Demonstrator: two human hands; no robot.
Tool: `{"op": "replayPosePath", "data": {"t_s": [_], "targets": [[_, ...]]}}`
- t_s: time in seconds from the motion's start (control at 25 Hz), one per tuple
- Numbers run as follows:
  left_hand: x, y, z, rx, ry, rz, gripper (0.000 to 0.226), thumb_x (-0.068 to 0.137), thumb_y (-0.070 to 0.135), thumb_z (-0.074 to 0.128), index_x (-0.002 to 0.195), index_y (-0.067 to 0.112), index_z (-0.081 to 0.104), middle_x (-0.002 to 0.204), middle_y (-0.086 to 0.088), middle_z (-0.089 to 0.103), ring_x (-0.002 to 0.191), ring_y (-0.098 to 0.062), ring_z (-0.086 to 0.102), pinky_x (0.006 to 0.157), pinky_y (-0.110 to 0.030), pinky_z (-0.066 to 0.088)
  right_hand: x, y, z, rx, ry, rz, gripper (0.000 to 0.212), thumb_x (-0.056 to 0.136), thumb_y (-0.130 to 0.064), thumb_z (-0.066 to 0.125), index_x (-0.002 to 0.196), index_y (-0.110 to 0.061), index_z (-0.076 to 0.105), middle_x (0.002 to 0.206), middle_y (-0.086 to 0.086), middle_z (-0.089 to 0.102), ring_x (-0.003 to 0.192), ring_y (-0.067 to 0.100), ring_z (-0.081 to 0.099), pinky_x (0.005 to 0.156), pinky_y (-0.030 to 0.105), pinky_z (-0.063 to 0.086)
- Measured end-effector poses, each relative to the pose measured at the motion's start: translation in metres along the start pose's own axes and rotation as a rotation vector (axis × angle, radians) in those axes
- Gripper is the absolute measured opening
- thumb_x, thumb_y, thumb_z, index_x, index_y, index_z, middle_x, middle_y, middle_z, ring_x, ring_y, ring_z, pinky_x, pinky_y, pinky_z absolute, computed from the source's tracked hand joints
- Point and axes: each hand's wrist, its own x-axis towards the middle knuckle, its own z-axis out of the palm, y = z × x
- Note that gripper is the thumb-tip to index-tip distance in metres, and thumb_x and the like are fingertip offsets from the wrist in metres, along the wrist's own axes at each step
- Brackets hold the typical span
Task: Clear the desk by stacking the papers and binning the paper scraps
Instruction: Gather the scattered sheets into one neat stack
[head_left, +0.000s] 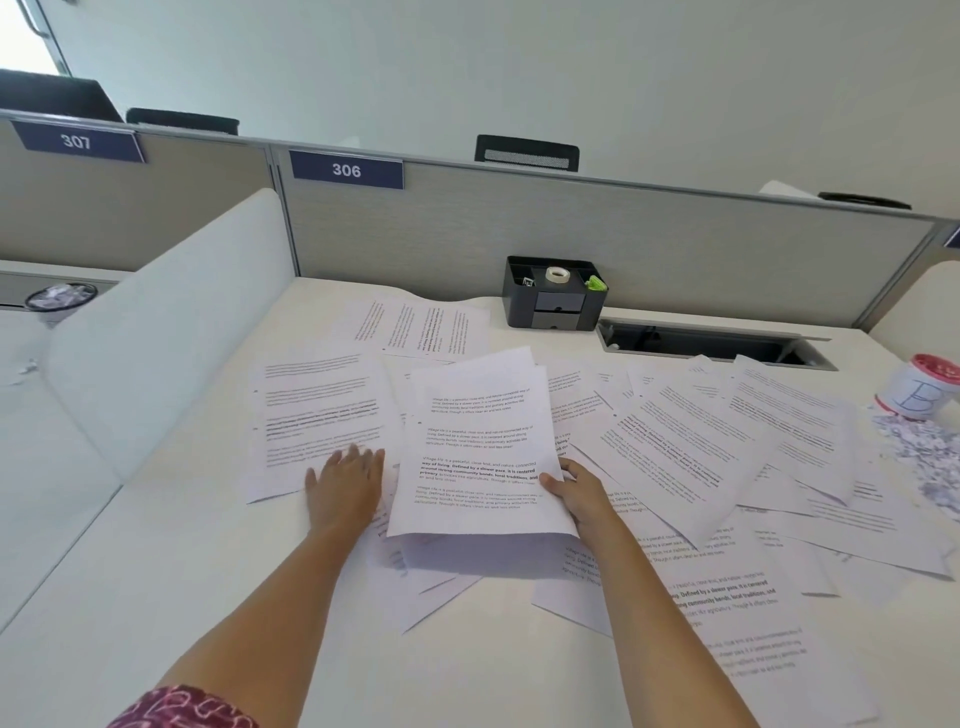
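Paper step: stacking, by my read, and early. Most sheets lie loose and no scraps are binned from this desk (156, 571).
Grip: right hand (571, 493) holds a thin sheaf (478, 447) at its lower right corner, thumb on the printed face, fingers underneath. It is lifted off the surface and tilted up away from me.
Free side: left hand (345, 483) lies flat with fingers straight and spread, pressing on the near edge of a loose sheet (317, 410). It holds nothing. Fingertips are slightly blurred.
Relation: that page sits under my left palm, just beside the sheaf's left edge.
Backlog: loose sheets (701, 441) overlap in a fan right of my right hand. More lie under the sheaf, and a few lie near the partition.
Next, my call: drag the pressed page toward the sheaf, raise an edge, pinch it and lay it on top. A flat palm won't lift paper off a smooth top.
Shreds: scraps (924, 457) are heaped at the far right beside a red-lidded cup (922, 387), well apart from both hands.
Bin: round dark container (60, 297) holding crumpled paper, far left beyond the white divider (156, 322). Probably the bin, but I can't confirm.
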Motion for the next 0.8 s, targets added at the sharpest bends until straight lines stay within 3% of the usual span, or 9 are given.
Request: {"op": "replayPosePath", "data": {"t_s": [0.12, 0.16, 0.24, 0.32, 0.36, 0.44, 0.52, 0.68, 0.8], "targets": [[0.000, 0.001, -0.015, -0.103, 0.151, -0.043, 0.053, 0.101, 0.040, 0.026, 0.101, 0.011, 0.070, 0.100, -0.011, 0.070, 0.098, -0.026, 0.060, 0.111, -0.044, 0.024, -0.001, 0.000, -0.001, 0.067, -0.004, 0.029, 0.041, 0.085, 0.002, 0.065, 0.122, -0.008, 0.054, 0.119, 0.016, 0.063, 0.099, 0.032, 0.064, 0.080, 0.040, 0.055], [0.004, -0.001, -0.017, -0.117, 0.228, -0.091, 0.048, 0.101, 0.038, 0.029, 0.104, 0.012, 0.069, 0.103, -0.012, 0.069, 0.102, -0.027, 0.059, 0.113, -0.043, 0.020, -0.001, 0.000, -0.001, 0.078, -0.009, 0.035, 0.039, 0.085, 0.002, 0.064, 0.121, -0.009, 0.054, 0.119, 0.016, 0.063, 0.098, 0.031, 0.064, 0.079, 0.040, 0.055], [0.012, -0.012, -0.019, -0.148, 0.289, -0.230, 0.039, 0.099, 0.032, 0.039, 0.129, 0.012, 0.053, 0.139, -0.016, 0.048, 0.133, -0.029, 0.036, 0.116, -0.043, 0.005, -0.002, 0.001, -0.002, 0.087, -0.018, 0.038, 0.031, 0.085, 0.002, 0.064, 0.112, -0.012, 0.057, 0.116, 0.015, 0.064, 0.096, 0.030, 0.064, 0.079, 0.040, 0.055], [0.019, -0.022, -0.023, -0.197, 0.223, -0.438, 0.061, 0.095, 0.033, 0.049, 0.145, 0.005, 0.028, 0.155, -0.019, 0.015, 0.145, -0.032, 0.008, 0.117, -0.044, -0.001, -0.001, 0.002, -0.003, 0.096, -0.015, 0.042, 0.025, 0.086, 0.002, 0.063, 0.105, -0.014, 0.059, 0.115, 0.014, 0.065, 0.097, 0.030, 0.065, 0.083, 0.044, 0.055], [0.020, -0.025, -0.027, -0.256, 0.204, -0.538, 0.074, 0.092, 0.035, 0.056, 0.146, 0.000, 0.020, 0.155, -0.021, 0.010, 0.145, -0.034, 0.005, 0.117, -0.044, 0.003, -0.001, 0.003, -0.003, 0.096, -0.010, 0.045, 0.026, 0.086, 0.001, 0.063, 0.106, -0.014, 0.059, 0.116, 0.014, 0.065, 0.099, 0.031, 0.065, 0.086, 0.047, 0.054], [0.024, -0.029, -0.032, -0.359, 0.218, -0.676, 0.089, 0.081, 0.035, 0.071, 0.141, -0.007, 0.022, 0.149, -0.025, 0.021, 0.139, -0.036, 0.020, 0.112, -0.044, 0.019, 0.001, 0.005, -0.004, 0.097, -0.009, 0.052, 0.030, 0.086, 0.000, 0.064, 0.113, -0.013, 0.059, 0.118, 0.014, 0.065, 0.103, 0.032, 0.065, 0.090, 0.050, 0.053], [0.031, -0.030, -0.040, -0.463, 0.218, -0.754, 0.083, 0.075, 0.025, 0.078, 0.134, -0.010, 0.030, 0.139, -0.026, 0.033, 0.129, -0.038, 0.034, 0.105, -0.045, 0.031, 0.001, 0.005, -0.006, 0.107, -0.009, 0.059, 0.033, 0.087, -0.001, 0.063, 0.118, -0.012, 0.057, 0.117, 0.013, 0.066, 0.104, 0.032, 0.065, 0.090, 0.051, 0.052], [0.044, -0.028, -0.051, -0.662, 0.258, -0.760, 0.037, 0.090, 0.004, 0.053, 0.126, -0.008, 0.052, 0.130, -0.026, 0.053, 0.122, -0.039, 0.050, 0.101, -0.043, 0.041, 0.000, 0.005, -0.006, 0.131, -0.013, 0.042, 0.035, 0.087, 0.000, 0.063, 0.119, -0.010, 0.056, 0.118, 0.012, 0.065, 0.104, 0.032, 0.064, 0.088, 0.048, 0.054], [0.048, -0.012, -0.063, -0.936, 0.474, -0.666, 0.033, 0.097, 0.005, 0.040, 0.123, 0.004, 0.060, 0.126, -0.019, 0.059, 0.114, -0.035, 0.057, 0.095, -0.040, 0.048, -0.002, 0.005, -0.005, 0.148, 0.016, 0.025, 0.034, 0.088, 0.003, 0.060, 0.118, -0.011, 0.055, 0.119, 0.013, 0.063, 0.102, 0.031, 0.063, 0.084, 0.043, 0.054]]}}
